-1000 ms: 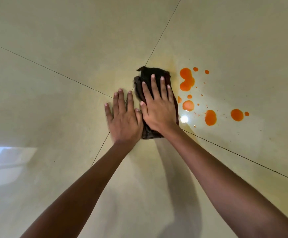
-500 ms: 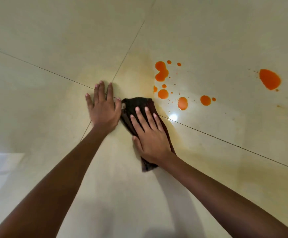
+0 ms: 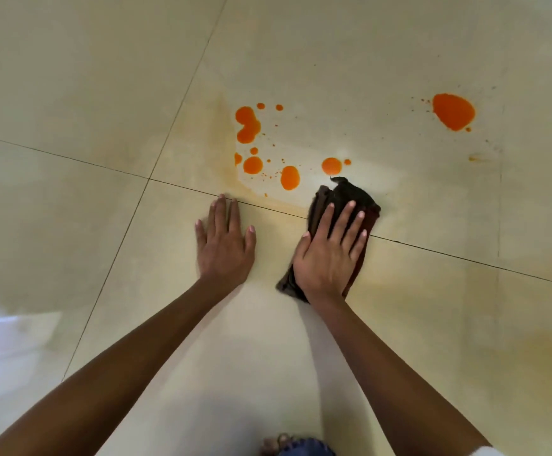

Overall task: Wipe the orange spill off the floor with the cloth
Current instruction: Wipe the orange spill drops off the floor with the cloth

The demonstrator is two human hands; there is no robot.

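Note:
Orange spill drops (image 3: 247, 126) dot the cream tiled floor just beyond my hands, and one larger blob (image 3: 453, 111) lies far to the right. A dark brown folded cloth (image 3: 350, 195) lies on the floor below the drops, across a grout line. My right hand (image 3: 329, 255) presses flat on the cloth with its fingers spread. My left hand (image 3: 225, 243) rests flat on the bare tile to the cloth's left, holding nothing. Pale orange smears (image 3: 209, 149) stain the tile left of the drops.
Grout lines (image 3: 465, 256) cross the glossy floor. A bright window reflection (image 3: 8, 340) shows at the lower left. Faint yellowish smears (image 3: 544, 360) mark the tile at the right. My toes and a denim hem (image 3: 296, 445) appear at the bottom edge.
My right hand has slid the cloth from left of the drops, back towards me, then rightward to just below them. My left hand has shifted along the floor, staying left of the cloth.

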